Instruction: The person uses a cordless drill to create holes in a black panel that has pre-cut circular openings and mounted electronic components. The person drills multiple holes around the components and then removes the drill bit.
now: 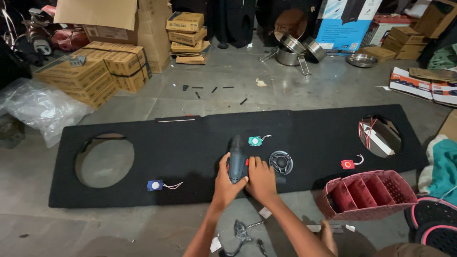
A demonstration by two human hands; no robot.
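1. A long black board [309, 135] lies flat on the floor [285, 90], bare concrete along its far edge.
2. Both hands, left [227, 183] and right [260, 180], close their fingers around a dark drill [236, 159] near the board's front edge.
3. A small round speaker [281, 162] sits just beside it.

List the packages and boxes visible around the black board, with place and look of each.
Flat brown cardboard boxes: far left, stacked, strapped.
Small brown cartons: top centre, a stack.
Large blue and white carton: top right, upright.
Flat white and orange boxes: right edge, lying down.
Pink divided basket: front right.
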